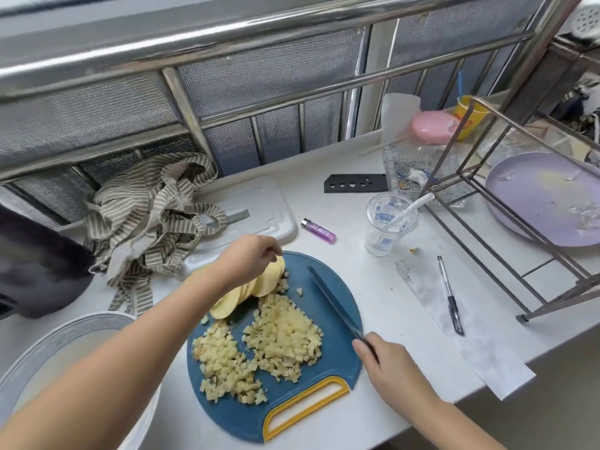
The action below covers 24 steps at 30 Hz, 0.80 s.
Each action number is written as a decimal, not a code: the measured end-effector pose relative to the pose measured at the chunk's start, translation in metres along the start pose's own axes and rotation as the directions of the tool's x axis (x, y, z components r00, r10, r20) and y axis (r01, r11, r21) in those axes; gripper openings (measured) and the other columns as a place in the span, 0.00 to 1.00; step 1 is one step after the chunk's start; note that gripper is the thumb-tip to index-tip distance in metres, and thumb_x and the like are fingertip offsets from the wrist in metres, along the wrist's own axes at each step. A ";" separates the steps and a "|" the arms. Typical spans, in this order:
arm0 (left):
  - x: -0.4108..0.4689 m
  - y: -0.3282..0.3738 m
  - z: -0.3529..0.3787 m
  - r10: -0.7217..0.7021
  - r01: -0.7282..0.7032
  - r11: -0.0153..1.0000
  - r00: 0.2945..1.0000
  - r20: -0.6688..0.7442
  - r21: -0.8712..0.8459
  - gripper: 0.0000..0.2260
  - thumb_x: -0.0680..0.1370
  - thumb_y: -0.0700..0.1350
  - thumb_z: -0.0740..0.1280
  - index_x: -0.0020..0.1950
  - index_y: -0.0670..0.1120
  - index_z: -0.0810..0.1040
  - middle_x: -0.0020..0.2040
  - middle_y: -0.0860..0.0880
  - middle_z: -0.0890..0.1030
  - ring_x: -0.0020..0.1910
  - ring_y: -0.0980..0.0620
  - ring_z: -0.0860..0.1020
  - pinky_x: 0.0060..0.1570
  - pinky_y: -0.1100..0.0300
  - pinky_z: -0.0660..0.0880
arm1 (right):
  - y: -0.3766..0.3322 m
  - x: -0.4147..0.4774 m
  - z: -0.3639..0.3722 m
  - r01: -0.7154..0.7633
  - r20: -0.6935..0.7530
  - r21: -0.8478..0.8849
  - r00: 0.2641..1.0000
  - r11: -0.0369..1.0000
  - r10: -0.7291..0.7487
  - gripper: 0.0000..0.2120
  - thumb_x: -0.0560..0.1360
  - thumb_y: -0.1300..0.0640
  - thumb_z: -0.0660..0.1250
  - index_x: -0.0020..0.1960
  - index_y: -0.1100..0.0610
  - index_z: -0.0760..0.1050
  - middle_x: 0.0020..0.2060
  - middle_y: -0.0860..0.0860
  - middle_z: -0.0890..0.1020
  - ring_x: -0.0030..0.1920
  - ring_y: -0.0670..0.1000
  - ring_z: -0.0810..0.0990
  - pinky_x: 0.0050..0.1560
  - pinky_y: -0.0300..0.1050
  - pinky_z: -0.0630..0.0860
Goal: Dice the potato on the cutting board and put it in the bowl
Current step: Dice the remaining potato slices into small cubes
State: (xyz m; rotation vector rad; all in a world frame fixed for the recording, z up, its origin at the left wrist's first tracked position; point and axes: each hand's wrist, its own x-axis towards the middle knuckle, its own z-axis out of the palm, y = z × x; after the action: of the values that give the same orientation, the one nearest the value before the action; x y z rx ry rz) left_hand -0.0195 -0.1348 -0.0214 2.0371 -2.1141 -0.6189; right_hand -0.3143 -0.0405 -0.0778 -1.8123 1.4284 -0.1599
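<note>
The potato is all on the blue cutting board point(227, 414), and part of it is cut. A fanned row of potato slices point(259, 285) leans along the far left of the board. Nearer the person lie two heaps of diced potato, a larger one point(285, 336) at the middle and a smaller one point(224, 365) to its left. A few loose cubes lie around them.

The left hand point(250, 258) reaches over the far end of the row, its grip closed on the slices with bent fingers. The right hand point(389, 362) has its grip clamped on the handle of a knife point(331, 300). The dark blade runs along the board's right side with its tip pointing away. Whether the blade touches the board cannot be told. The board's yellow handle point(305, 404) faces the person.

The white bowl point(65, 326) sits at the lower left, just beside the board and partly under the left forearm. Its inside is hidden.

On the counter point(373, 287) behind the board are a striped cloth point(152, 216) and a white tray point(259, 209). To the right of the tray lie a purple lighter point(318, 231) and a clear cup point(388, 228) holding a straw point(410, 211). Further right a pen point(449, 297) lies on a strip of paper point(470, 339). A purple plate point(545, 196) sits under a metal rack point(506, 222) at the far right.
</note>
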 end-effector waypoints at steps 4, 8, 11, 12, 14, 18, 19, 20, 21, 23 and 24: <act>0.003 -0.018 -0.008 -0.074 0.074 0.997 0.997 -0.015 0.030 0.11 0.80 0.44 0.62 0.61 0.48 0.78 0.57 0.48 0.81 0.53 0.51 0.78 0.51 0.59 0.74 | 0.001 -0.004 -0.010 0.151 0.120 -0.170 0.984 0.974 -0.132 0.12 0.81 0.42 0.53 0.40 0.42 0.63 0.35 0.42 0.74 0.38 0.46 0.74 0.40 0.41 0.69; 0.009 -0.013 -0.003 -0.126 0.118 0.991 0.975 0.182 0.056 0.21 0.77 0.52 0.68 0.69 0.54 0.70 0.65 0.47 0.71 0.59 0.48 0.74 0.55 0.57 0.70 | 0.005 0.014 -0.022 0.227 0.037 -0.246 0.974 0.943 -0.224 0.11 0.81 0.41 0.53 0.42 0.42 0.65 0.34 0.41 0.72 0.39 0.48 0.75 0.41 0.44 0.71; 0.016 -0.003 0.004 -0.101 0.075 0.992 0.948 0.301 0.097 0.26 0.74 0.52 0.70 0.72 0.57 0.68 0.69 0.48 0.67 0.63 0.47 0.71 0.62 0.53 0.70 | 0.009 0.034 -0.034 0.252 -0.041 -0.383 0.957 0.889 -0.288 0.22 0.78 0.35 0.49 0.47 0.49 0.72 0.35 0.42 0.73 0.40 0.51 0.78 0.39 0.44 0.71; 0.019 -0.001 0.004 -0.102 0.060 0.990 0.933 0.345 0.130 0.28 0.73 0.52 0.71 0.72 0.58 0.67 0.70 0.48 0.66 0.65 0.46 0.68 0.65 0.50 0.69 | 0.009 0.040 -0.037 0.266 -0.059 -0.421 0.946 0.867 -0.319 0.26 0.76 0.33 0.46 0.47 0.50 0.73 0.35 0.42 0.72 0.40 0.51 0.79 0.37 0.44 0.70; 0.022 0.001 0.006 -0.116 0.051 0.985 0.904 0.411 0.168 0.31 0.70 0.52 0.74 0.71 0.58 0.67 0.71 0.49 0.63 0.69 0.45 0.63 0.67 0.45 0.67 | 0.014 0.047 -0.041 0.265 -0.070 -0.453 0.941 0.851 -0.330 0.25 0.76 0.33 0.46 0.46 0.50 0.72 0.35 0.42 0.71 0.40 0.52 0.79 0.37 0.43 0.67; 0.019 -0.002 0.005 -0.108 0.085 0.993 0.918 0.382 0.077 0.24 0.69 0.46 0.74 0.64 0.55 0.73 0.66 0.50 0.66 0.64 0.48 0.66 0.63 0.51 0.70 | 0.025 0.065 -0.040 0.301 -0.054 -0.515 0.923 0.802 -0.381 0.25 0.76 0.34 0.47 0.41 0.50 0.73 0.32 0.45 0.77 0.32 0.52 0.79 0.30 0.43 0.67; 0.018 -0.004 0.003 -0.104 0.089 0.994 0.925 0.365 0.056 0.22 0.70 0.45 0.73 0.62 0.54 0.75 0.65 0.50 0.67 0.62 0.48 0.68 0.62 0.52 0.71 | 0.027 0.068 -0.039 0.328 -0.055 -0.535 0.906 0.778 -0.420 0.27 0.77 0.34 0.46 0.39 0.50 0.74 0.30 0.45 0.77 0.28 0.50 0.78 0.26 0.41 0.66; 0.017 -0.006 0.002 -0.101 0.094 0.995 0.929 0.355 0.037 0.20 0.70 0.44 0.72 0.61 0.54 0.75 0.63 0.50 0.68 0.60 0.49 0.70 0.60 0.54 0.71 | 0.029 0.072 -0.039 0.343 -0.055 -0.563 0.892 0.752 -0.448 0.29 0.78 0.34 0.44 0.38 0.50 0.74 0.28 0.44 0.76 0.26 0.49 0.76 0.24 0.40 0.65; 0.017 -0.009 0.000 -0.102 0.100 0.995 0.931 0.350 0.024 0.19 0.70 0.44 0.71 0.60 0.54 0.76 0.62 0.50 0.68 0.59 0.50 0.71 0.59 0.56 0.72 | 0.027 0.075 -0.038 0.355 -0.042 -0.570 0.888 0.740 -0.458 0.31 0.78 0.33 0.41 0.38 0.50 0.74 0.28 0.44 0.77 0.26 0.49 0.76 0.24 0.39 0.64; 0.016 -0.014 -0.004 -0.117 0.124 0.992 0.931 0.345 0.002 0.17 0.71 0.46 0.70 0.60 0.55 0.76 0.61 0.51 0.69 0.57 0.51 0.73 0.56 0.58 0.71 | 0.022 0.078 -0.038 0.395 0.006 -0.546 0.884 0.739 -0.468 0.39 0.73 0.27 0.33 0.44 0.52 0.75 0.35 0.46 0.79 0.34 0.52 0.80 0.32 0.41 0.65; 0.016 -0.016 -0.006 -0.129 0.139 0.990 0.931 0.341 -0.005 0.17 0.72 0.46 0.69 0.59 0.56 0.76 0.61 0.51 0.69 0.56 0.51 0.73 0.56 0.59 0.70 | 0.021 0.078 -0.037 0.411 0.057 -0.536 0.889 0.738 -0.454 0.45 0.68 0.25 0.28 0.48 0.53 0.74 0.40 0.47 0.80 0.40 0.54 0.80 0.36 0.42 0.65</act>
State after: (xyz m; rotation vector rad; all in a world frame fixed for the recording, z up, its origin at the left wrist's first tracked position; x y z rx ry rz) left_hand -0.0034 -0.1516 -0.0252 2.2055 -2.1304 -1.0893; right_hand -0.3232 -0.1270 -0.0954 -2.6269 1.1369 -0.0663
